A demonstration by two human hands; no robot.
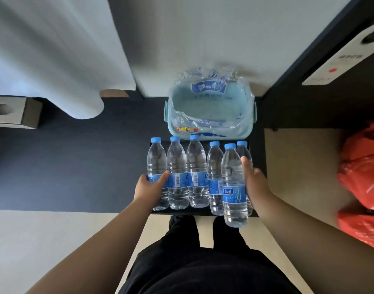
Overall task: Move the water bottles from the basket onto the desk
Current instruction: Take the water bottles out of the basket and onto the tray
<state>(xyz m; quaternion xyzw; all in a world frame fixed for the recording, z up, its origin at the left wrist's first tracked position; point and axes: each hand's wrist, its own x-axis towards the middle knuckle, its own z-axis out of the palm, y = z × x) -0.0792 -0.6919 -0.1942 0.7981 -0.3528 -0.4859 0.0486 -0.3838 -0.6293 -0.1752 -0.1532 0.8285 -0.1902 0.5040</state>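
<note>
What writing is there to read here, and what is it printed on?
Nothing can be read for certain.
Label on the front bottle: white characters on blue, blurred.
Barcode on another bottle: digits too small.
Plastic wrap in the basket: blue print, blurred.
White sign, upper right: characters blurred.

Five bottles (195, 166) are standing cap-up in a tight row across the small dark desk (258, 153), taking up nearly its whole width and leaving no gaps for fingers between them. The left hand (152, 185) is gripping the leftmost bottle (157, 158) from the open left side, over bare dark floor. The right hand (254, 181) is holding the nearest bottle (233, 187), crowding the right end. Just beyond the far edge the basket (168, 124) is sitting, with crumpled plastic wrap (203, 122) lining its walls and its middle lying open. To the right, pale floor is lying free before the red bags (364, 166).
</note>
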